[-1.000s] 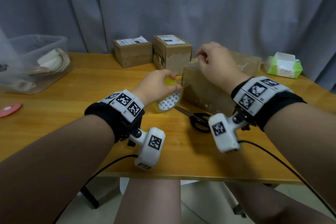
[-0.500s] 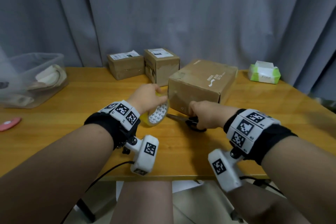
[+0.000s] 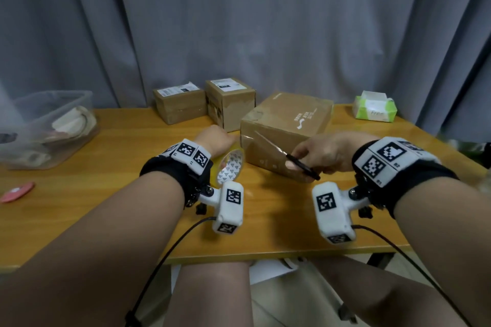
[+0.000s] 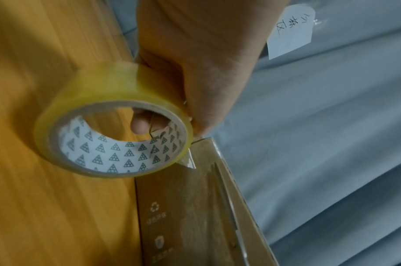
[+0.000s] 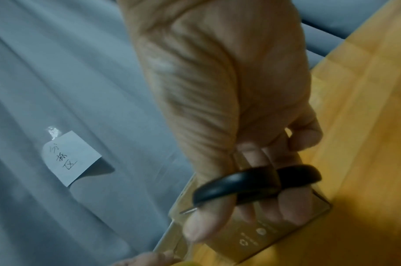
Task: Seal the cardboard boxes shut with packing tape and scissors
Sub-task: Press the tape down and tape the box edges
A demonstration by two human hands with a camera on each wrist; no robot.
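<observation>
A large cardboard box [image 3: 289, 119] sits mid-table, with clear tape [image 3: 255, 146] on its near face. My left hand [image 3: 216, 139] grips a yellowish tape roll [image 3: 229, 167] [image 4: 113, 136] held at the box's near left corner; a short strip runs from the roll to the box [image 4: 206, 207]. My right hand [image 3: 325, 152] holds black-handled scissors [image 3: 303, 166] in front of the box, fingers through the loops [image 5: 251, 181], blades [image 3: 268, 142] pointing left and up toward the tape.
Two small labelled boxes [image 3: 180, 105] [image 3: 229, 102] stand behind the left hand. A clear plastic bin [image 3: 45, 127] sits at far left, a red flat object [image 3: 17, 191] near the left edge, a green tissue pack [image 3: 376, 110] at back right. Grey curtain [image 3: 239, 21] behind the table [image 3: 106, 180].
My right hand left the box top, dropped to the scissors on the table, and has lifted them toward the tape. The left hand kept the roll by the box corner.
</observation>
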